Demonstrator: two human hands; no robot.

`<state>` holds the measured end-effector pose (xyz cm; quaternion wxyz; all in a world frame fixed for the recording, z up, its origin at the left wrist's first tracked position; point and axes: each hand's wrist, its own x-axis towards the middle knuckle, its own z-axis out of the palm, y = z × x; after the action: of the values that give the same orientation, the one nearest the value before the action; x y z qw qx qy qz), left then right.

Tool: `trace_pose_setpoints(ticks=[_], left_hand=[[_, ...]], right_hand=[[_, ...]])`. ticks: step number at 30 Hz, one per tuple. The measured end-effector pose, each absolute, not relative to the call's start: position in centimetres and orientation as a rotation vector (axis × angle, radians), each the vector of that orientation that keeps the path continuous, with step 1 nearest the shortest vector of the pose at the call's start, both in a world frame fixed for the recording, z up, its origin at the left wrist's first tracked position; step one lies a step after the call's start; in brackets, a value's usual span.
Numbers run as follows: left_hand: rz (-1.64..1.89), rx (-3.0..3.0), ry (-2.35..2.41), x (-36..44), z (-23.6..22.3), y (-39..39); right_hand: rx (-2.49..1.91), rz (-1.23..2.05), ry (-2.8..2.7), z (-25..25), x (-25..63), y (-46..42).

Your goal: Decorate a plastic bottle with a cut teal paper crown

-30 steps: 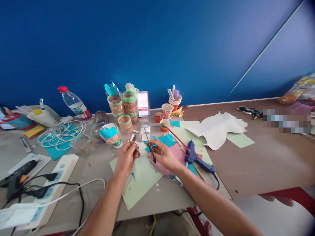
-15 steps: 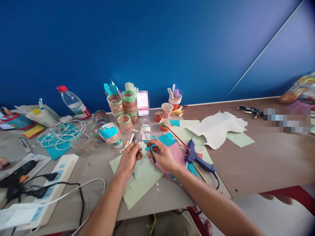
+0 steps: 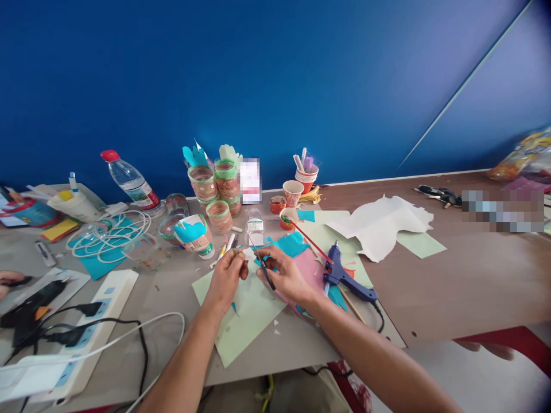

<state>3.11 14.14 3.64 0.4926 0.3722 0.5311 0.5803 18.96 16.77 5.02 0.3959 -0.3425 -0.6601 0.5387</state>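
My left hand (image 3: 227, 276) is closed in a pinch, with a small pale piece of paper (image 3: 248, 252) at its fingertips. To its right, my right hand (image 3: 284, 272) is closed around black-handled scissors (image 3: 266, 272), seen nearly edge-on, their thin blades pointing up and away from me. Beneath both hands lies a light green sheet (image 3: 245, 327). Blue paper (image 3: 293, 244) and a pink sheet (image 3: 310, 268) are close to my right hand. Just beyond the blade tips stands a small clear bottle (image 3: 255, 225).
A blue glue gun (image 3: 346, 276) lies right of my hands, near torn white paper (image 3: 383, 223). Decorated jars (image 3: 201, 182) and paper cups (image 3: 293, 193) stand behind. A power strip (image 3: 97, 321), cables and another person's hand (image 3: 9, 281) are at left.
The scissors have shifted slightly, with the handle lower and the blade tips nearer to me. My left hand stays almost in place. At far left, the other person's hand has come further into view.
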Motion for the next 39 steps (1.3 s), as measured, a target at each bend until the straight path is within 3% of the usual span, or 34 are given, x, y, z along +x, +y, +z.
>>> trace_pose_setpoints(ticks=[16,39], left_hand=[[1.564,0.54,1.12,3.6,5.2,14.1],[1.561,0.821,1.226,3.7,4.5,13.9]], right_hand=[[-0.865,1.004,-1.945,4.4,17.7,14.8],[-0.955,1.06,-1.88,3.8,17.4,14.9]])
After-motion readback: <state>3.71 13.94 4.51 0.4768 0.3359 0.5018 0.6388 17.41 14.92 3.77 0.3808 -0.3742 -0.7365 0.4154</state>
